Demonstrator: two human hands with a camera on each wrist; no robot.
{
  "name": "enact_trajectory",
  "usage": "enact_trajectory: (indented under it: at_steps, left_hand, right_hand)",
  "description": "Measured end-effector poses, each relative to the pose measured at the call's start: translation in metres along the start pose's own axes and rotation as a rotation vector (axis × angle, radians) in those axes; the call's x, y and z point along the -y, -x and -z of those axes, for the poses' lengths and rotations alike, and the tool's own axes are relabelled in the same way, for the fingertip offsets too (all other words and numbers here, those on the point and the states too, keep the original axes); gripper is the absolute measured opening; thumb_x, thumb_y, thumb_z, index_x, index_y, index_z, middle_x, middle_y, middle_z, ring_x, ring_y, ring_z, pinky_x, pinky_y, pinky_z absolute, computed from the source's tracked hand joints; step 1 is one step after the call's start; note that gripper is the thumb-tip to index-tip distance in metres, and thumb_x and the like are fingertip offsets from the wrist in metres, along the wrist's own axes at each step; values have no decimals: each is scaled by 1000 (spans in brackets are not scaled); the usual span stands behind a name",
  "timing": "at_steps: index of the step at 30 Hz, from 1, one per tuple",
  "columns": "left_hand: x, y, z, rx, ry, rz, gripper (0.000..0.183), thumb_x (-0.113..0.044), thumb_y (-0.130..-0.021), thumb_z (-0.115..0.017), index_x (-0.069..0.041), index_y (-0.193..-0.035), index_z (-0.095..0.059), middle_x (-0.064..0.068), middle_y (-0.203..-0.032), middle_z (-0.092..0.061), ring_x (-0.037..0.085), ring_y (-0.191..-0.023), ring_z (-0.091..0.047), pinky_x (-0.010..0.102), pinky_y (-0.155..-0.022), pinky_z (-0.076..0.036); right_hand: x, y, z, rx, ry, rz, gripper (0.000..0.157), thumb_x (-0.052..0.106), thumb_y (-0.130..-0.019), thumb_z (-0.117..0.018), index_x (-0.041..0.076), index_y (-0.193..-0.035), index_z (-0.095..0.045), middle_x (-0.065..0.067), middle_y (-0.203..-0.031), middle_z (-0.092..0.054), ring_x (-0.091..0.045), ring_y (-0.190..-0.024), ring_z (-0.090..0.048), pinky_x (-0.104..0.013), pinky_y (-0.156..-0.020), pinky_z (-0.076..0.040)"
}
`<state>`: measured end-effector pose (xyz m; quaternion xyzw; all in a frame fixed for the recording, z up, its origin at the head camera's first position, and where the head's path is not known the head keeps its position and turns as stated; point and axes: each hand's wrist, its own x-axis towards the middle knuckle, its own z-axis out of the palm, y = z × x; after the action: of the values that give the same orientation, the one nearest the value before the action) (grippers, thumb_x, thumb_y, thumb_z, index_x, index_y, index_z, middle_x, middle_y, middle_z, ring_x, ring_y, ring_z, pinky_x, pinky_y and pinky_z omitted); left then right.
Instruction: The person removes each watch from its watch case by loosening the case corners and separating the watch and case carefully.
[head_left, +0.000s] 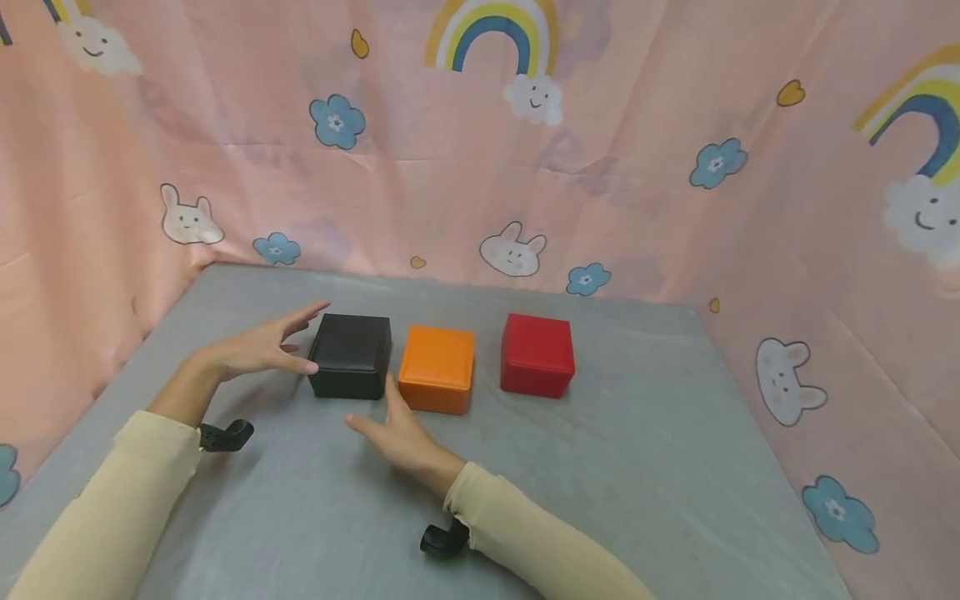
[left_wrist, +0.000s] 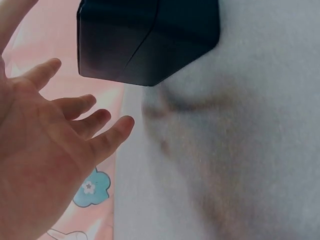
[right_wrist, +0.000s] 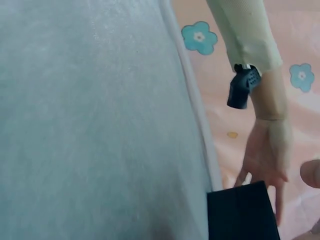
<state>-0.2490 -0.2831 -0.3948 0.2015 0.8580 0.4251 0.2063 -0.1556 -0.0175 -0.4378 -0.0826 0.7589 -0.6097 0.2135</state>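
Note:
Three small lidded boxes stand in a row on the grey table: a black box [head_left: 351, 354], an orange box [head_left: 437, 360] and a red box [head_left: 537, 354]. My left hand [head_left: 258, 346] is at the left side of the black box, thumb tip right by its near left edge, fingers spread. In the left wrist view the palm [left_wrist: 40, 150] faces the black box [left_wrist: 145, 40]. My right hand [head_left: 405, 437] reaches in front of the black and orange boxes, index fingertip near the gap between them. Only a fingertip [right_wrist: 311, 173] of it shows in the right wrist view.
A pink curtain [head_left: 637, 192] with rainbows, rabbits and flowers hangs behind and beside the grey table [head_left: 637, 500]. A black wrist device [head_left: 227, 436] sits at the left cuff, and another black device [head_left: 446, 540] at the right cuff.

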Motion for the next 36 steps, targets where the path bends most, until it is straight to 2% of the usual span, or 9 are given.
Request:
enact_trajectory:
  at_steps: [4, 9, 12, 17, 22, 26, 29, 36]
  left_hand:
    - [-2, -3, 0, 11, 4, 11, 103, -29, -89, -75, -37, -163, -4, 15, -172, 2, 52, -155, -4, 71, -116, -25]
    - [-6, -3, 0, 33, 3, 55, 107, -31, -87, -78, -36, -163, -2, 17, -171, 6, 59, -151, -8, 73, -113, -28]
    - [-6, -3, -5, 52, -4, 75, 111, -33, -85, -80, -31, -164, -2, 21, -170, 4, 61, -149, -13, 72, -113, -29]
    - [0, -6, -14, 44, 18, 36, 112, -29, -84, -79, -15, -164, -3, 26, -169, -6, 58, -150, -14, 70, -115, -29]
    - [1, -12, -17, 20, 21, -23, 112, -25, -83, -80, -7, -163, -4, 28, -168, -11, 54, -151, -18, 67, -116, -31]
    - [1, -16, -16, 15, -14, -66, 115, -21, -80, -84, -1, -162, -6, 31, -165, -16, 51, -150, -24, 65, -115, -34]
    - [-1, -16, -14, 13, -44, -77, 115, -18, -79, -86, 2, -161, -8, 33, -164, -16, 51, -150, -22, 65, -113, -35]
    - [-6, -12, -12, 15, -96, -51, 110, -22, -81, -84, 1, -161, -13, 31, -167, -3, 53, -153, -4, 68, -114, -32]
  right_hand:
    - [1, -6, -9, -70, -43, -33, 96, 38, -96, -65, 8, -163, -3, -9, -172, -3, -26, -159, -8, -54, -128, -13]
    - [2, -9, -16, -125, -88, -22, 93, 35, -96, -65, 8, -163, -6, -11, -172, -8, -30, -159, -12, -57, -127, -13]
    - [-1, -12, -20, -148, -99, -14, 92, 33, -96, -64, 6, -163, -7, -11, -172, -8, -31, -159, -11, -57, -127, -13]
    - [-6, -16, -27, -171, -58, 4, 90, 29, -96, -63, 4, -162, -7, -15, -171, -5, -33, -159, -8, -57, -127, -13]
    - [-4, -21, -26, -205, -42, 4, 89, 22, -97, -64, 1, -162, -7, -18, -170, -6, -33, -159, -9, -54, -127, -14]
    - [-2, -26, -26, -242, -16, 32, 86, 8, -96, -64, -1, -161, -9, -20, -170, -11, -33, -158, -12, -51, -128, -15]
    - [-2, -29, -28, -263, 15, 46, 82, 1, -97, -60, -1, -161, -10, -19, -170, -12, -32, -158, -13, -50, -128, -15]
    - [-2, -34, -34, -308, 57, 41, 73, 2, -102, -50, -1, -161, -8, -19, -170, -5, -32, -159, -8, -51, -128, -13]
